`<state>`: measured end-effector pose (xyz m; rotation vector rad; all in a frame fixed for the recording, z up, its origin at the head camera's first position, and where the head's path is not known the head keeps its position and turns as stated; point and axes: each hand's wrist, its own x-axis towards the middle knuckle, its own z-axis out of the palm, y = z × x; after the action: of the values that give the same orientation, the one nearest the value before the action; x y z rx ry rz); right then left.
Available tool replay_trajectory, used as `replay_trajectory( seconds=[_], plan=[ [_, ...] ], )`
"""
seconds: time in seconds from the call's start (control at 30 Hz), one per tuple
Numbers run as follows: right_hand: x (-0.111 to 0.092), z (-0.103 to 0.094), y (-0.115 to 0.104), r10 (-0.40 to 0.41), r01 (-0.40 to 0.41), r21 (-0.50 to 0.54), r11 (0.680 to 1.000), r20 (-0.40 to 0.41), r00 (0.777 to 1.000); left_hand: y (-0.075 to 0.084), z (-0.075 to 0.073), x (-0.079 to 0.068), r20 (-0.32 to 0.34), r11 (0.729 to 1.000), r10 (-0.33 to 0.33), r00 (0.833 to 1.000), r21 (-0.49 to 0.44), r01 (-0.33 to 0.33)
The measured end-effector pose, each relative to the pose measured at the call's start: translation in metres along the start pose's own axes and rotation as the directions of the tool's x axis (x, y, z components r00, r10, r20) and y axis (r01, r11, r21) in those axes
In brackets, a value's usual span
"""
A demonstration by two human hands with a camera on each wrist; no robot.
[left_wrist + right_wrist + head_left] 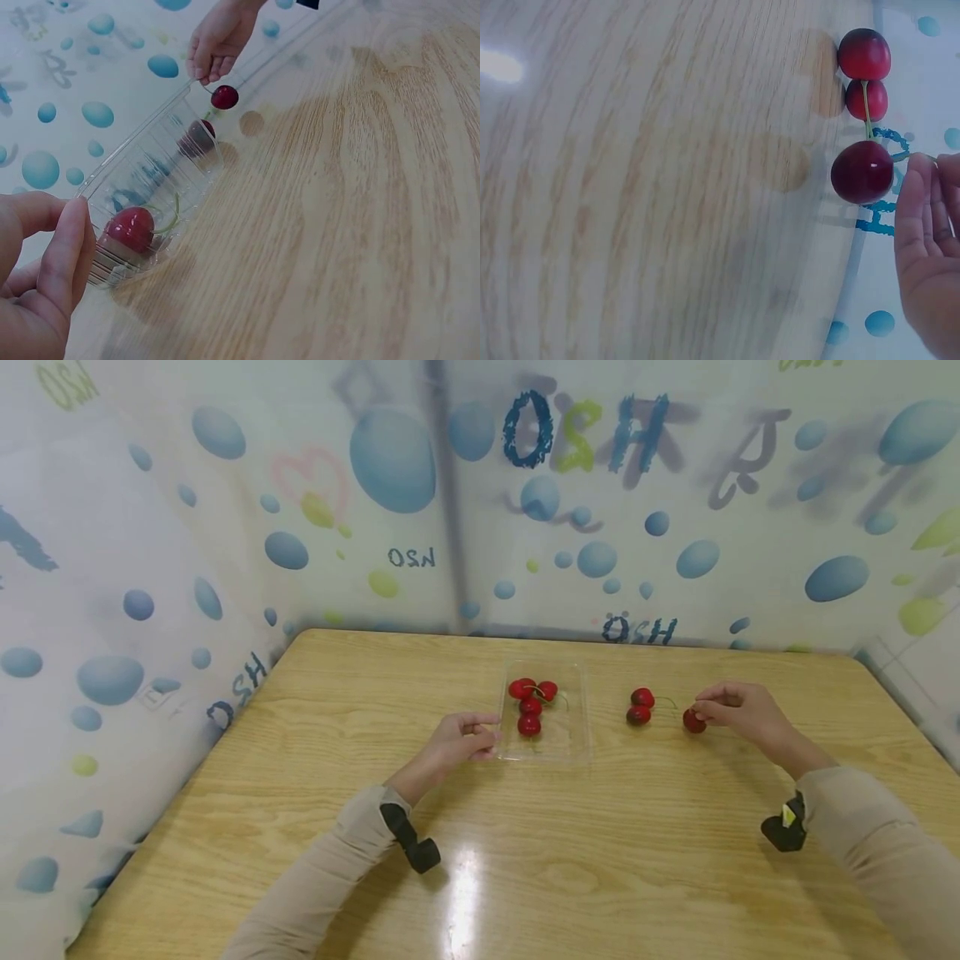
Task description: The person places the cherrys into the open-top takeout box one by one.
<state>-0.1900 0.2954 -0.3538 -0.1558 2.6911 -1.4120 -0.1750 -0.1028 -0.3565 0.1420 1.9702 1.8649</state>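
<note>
A clear plastic box (564, 745) lies on the table with several red cherries (529, 725) inside. My left hand (463, 739) pinches the box's left edge between thumb and fingers, seen close up in the left wrist view. To the right, my right hand (738, 714) pinches the thin stem of a dark red cherry (862, 172). In the right wrist view that cherry hangs from the fingertips by its stem. Two more cherries (639, 716) sit between the box and my right hand, one behind the other, with a green stem pointing right.
The wooden table (570, 868) ends at a curtain (480, 568) printed with blue drops and letters, which runs along the back and left side. Each wrist carries a black camera strap (408, 839) over a beige sleeve (315, 877).
</note>
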Motion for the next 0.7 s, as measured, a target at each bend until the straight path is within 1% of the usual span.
replay_trajectory(
  seconds=[0.2, 0.37, 0.43, 0.53, 0.7],
  plan=[
    [-0.002, 0.0, -0.002, 0.012, -0.012, 0.032, 0.999, 0.0, 1.0, 0.0, 0.0, 0.0, 0.001, 1.0, -0.007, 1.0, 0.002, 0.007],
    [-0.003, -0.001, -0.006, 0.02, -0.022, 0.078, 0.997, 0.018, 1.0, 0.001, 0.0, -0.001, -0.001, 1.0, -0.011, 1.0, 0.003, 0.011],
    [-0.003, -0.002, -0.008, 0.027, -0.029, 0.077, 0.997, 0.024, 0.999, 0.001, 0.0, -0.001, -0.002, 1.0, -0.012, 1.0, 0.008, 0.012],
    [-0.003, -0.003, -0.013, 0.036, -0.037, 0.041, 0.998, 0.025, 0.999, 0.001, 0.0, -0.001, -0.004, 1.0, -0.013, 1.0, 0.006, 0.013],
    [-0.001, -0.002, -0.025, 0.041, -0.041, -0.008, 0.999, 0.032, 0.999, -0.004, -0.002, 0.003, -0.005, 1.0, -0.01, 1.0, -0.021, 0.01]
  ],
)
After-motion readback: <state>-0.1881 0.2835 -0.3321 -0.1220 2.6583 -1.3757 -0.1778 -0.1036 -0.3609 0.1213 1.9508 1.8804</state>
